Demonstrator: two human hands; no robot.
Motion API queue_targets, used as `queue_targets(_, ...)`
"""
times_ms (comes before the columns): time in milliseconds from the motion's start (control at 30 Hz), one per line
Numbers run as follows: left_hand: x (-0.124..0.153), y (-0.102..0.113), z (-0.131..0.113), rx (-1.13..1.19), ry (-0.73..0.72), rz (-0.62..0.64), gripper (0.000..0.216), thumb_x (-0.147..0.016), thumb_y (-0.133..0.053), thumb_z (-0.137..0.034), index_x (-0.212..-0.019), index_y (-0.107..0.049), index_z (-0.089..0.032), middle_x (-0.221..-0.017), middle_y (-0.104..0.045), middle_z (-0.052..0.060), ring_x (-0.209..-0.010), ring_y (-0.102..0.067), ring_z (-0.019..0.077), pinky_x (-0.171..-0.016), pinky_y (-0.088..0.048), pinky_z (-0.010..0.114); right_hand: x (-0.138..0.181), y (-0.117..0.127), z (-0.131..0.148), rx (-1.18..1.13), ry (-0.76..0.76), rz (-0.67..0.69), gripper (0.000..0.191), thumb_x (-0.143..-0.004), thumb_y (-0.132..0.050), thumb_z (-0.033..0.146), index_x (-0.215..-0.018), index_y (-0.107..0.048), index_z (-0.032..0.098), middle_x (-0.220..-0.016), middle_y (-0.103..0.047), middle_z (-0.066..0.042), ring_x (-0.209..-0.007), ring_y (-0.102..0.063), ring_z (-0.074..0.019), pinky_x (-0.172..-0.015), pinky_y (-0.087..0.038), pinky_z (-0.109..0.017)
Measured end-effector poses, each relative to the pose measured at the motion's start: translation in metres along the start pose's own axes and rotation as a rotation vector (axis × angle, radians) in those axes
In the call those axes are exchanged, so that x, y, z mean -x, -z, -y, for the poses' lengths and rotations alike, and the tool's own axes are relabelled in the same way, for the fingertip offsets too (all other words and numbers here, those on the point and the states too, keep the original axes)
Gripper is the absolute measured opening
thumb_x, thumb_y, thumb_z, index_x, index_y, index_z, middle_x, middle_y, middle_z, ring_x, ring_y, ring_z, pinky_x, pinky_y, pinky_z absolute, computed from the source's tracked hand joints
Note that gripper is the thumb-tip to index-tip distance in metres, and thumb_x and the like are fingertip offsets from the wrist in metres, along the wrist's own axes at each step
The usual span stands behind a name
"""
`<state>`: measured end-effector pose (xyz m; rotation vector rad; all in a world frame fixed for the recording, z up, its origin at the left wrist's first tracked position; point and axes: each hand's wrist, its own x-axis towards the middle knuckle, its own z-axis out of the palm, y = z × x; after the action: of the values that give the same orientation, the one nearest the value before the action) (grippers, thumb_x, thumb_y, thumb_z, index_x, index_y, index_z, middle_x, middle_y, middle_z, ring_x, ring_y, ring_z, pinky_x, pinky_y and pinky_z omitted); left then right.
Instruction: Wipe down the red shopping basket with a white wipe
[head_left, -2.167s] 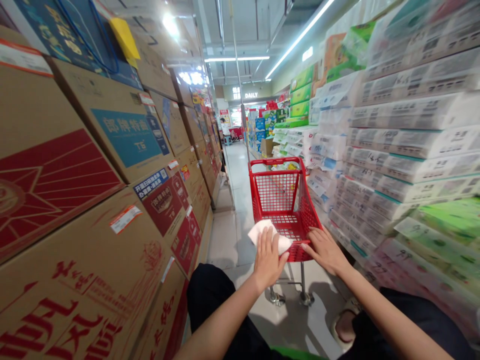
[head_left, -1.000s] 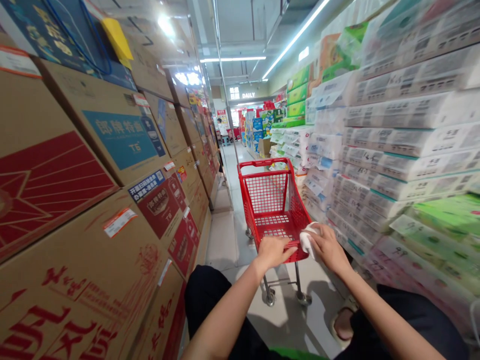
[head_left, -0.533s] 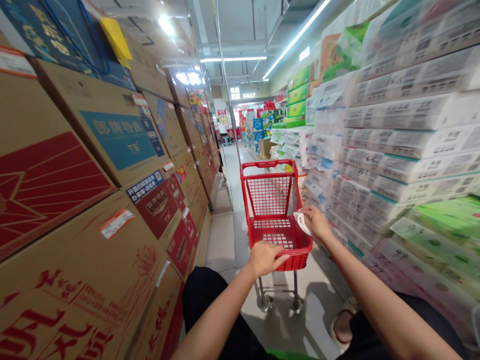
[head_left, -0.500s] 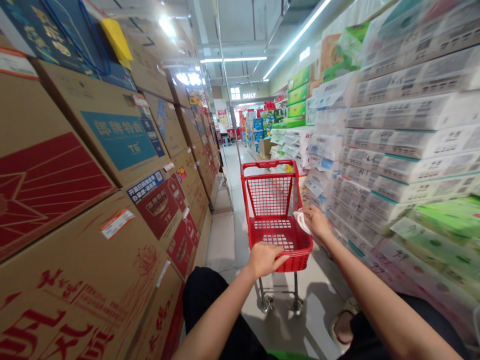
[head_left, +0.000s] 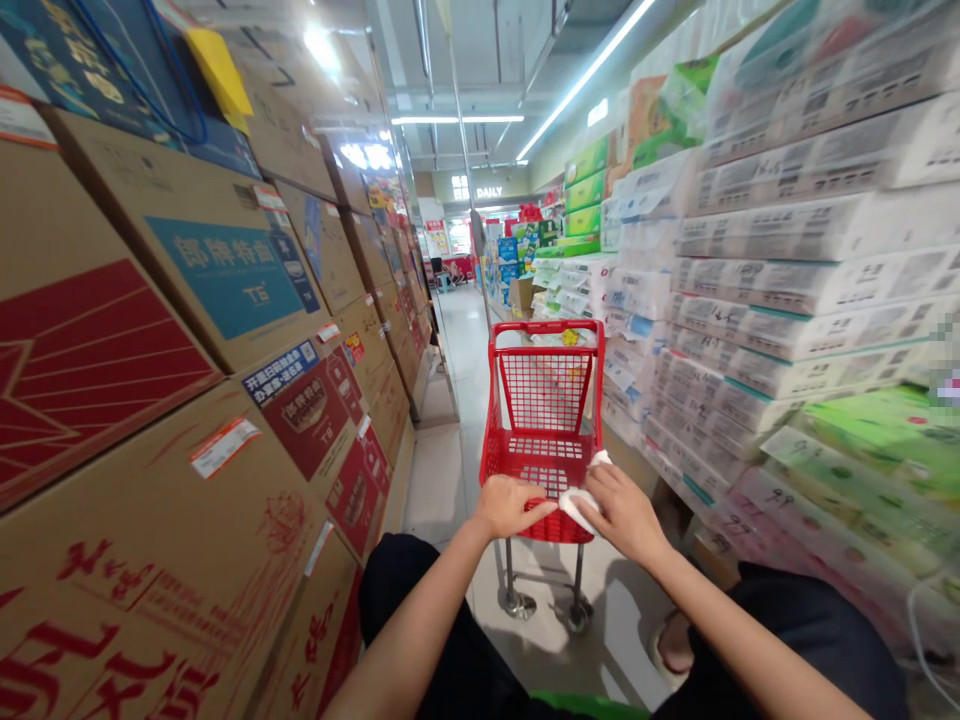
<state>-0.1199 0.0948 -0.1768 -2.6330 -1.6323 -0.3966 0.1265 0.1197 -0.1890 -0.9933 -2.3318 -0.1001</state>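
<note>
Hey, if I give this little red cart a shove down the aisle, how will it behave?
Probably rolls easily: the red cart stands on small wheels over a smooth floor. Likely light, since it looks empty. It may tip if shoved hard, being tall and narrow on thin legs.

Left of the left hand (head_left: 510,505) rises a wall of stacked cardboard boxes (head_left: 150,400), printed in red and blue, with small white price labels (head_left: 223,446) stuck on. Right of the right hand (head_left: 619,510) stand plastic-wrapped packs of paper goods (head_left: 787,280), mostly white, with green packs (head_left: 885,430) lower down. Between the two stacks, ahead of both hands, a pale glossy floor (head_left: 442,480) runs down a narrow aisle toward a far sign (head_left: 489,192) reading DAILY. Overhead, long strip lights (head_left: 585,75) cross a grey ceiling (head_left: 517,40), and a bright lamp (head_left: 319,45) glares above the boxes
</note>
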Motion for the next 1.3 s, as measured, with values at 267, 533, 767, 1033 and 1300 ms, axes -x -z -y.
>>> queue_targets(267, 0.013, 0.003, 0.014, -0.008, -0.062, 0.013, 0.054, -0.096, -0.032, -0.064, -0.084, -0.069, -0.027, -0.084, -0.073, 0.000, -0.083, -0.067, 0.0166, -0.069, -0.038, 0.026, -0.023, -0.004, -0.027, -0.048, 0.139, 0.065, 0.036, -0.101, -0.035, 0.039, -0.091, -0.066, 0.023, -0.094, -0.067, -0.008, -0.096, -0.059, -0.0219, -0.090, -0.046, -0.038)
queue_targets(533, 0.012, -0.002, 0.027, -0.019, -0.014, 0.005, 0.056, -0.099, -0.027, -0.057, -0.081, -0.070, -0.026, -0.082, -0.074, 0.002, -0.081, -0.067, 0.0176, -0.073, -0.040, 0.027, -0.062, -0.010, -0.055, -0.026, 0.028, 0.019, 0.042, -0.102, -0.030, 0.038, -0.084, -0.064, 0.022, -0.086, -0.066, -0.007, -0.087, -0.058, -0.0212, -0.088, -0.045, -0.039)
queue_targets(767, 0.011, 0.009, 0.067, 0.003, 0.171, -0.011, 0.055, -0.102, -0.022, -0.045, -0.082, -0.069, -0.026, -0.087, -0.074, 0.000, -0.083, -0.066, 0.0175, -0.083, -0.042, 0.028, -0.053, -0.022, 0.008, -0.017, 0.096, 0.039, 0.038, -0.102, -0.034, 0.039, -0.080, -0.059, 0.022, -0.083, -0.062, -0.005, -0.084, -0.053, -0.0197, -0.086, -0.039, -0.037)
queue_targets(1033, 0.026, 0.027, 0.110, 0.088, 0.117, -0.066, 0.053, -0.102, -0.018, -0.036, -0.081, -0.065, -0.024, -0.088, -0.072, -0.002, -0.087, -0.063, 0.0138, -0.094, -0.037, 0.028, -0.067, -0.025, 0.020, -0.030, 0.240, 0.117, 0.036, -0.100, -0.039, 0.047, -0.088, -0.061, 0.023, -0.089, -0.064, -0.004, -0.089, -0.054, -0.0196, -0.085, -0.038, -0.035)
queue_targets(1300, 0.013, 0.031, 0.124, 0.125, 0.210, -0.090, 0.038, -0.101, -0.028, -0.033, -0.102, -0.065, -0.026, -0.108, -0.069, 0.002, -0.105, -0.060, 0.0163, -0.100, -0.040, 0.029, -0.079, -0.020, -0.042, 0.034, 0.172, 0.014, 0.032, -0.101, -0.038, 0.038, -0.106, -0.067, 0.025, -0.101, -0.068, -0.005, -0.098, -0.056, -0.0208, -0.099, -0.037, -0.040)
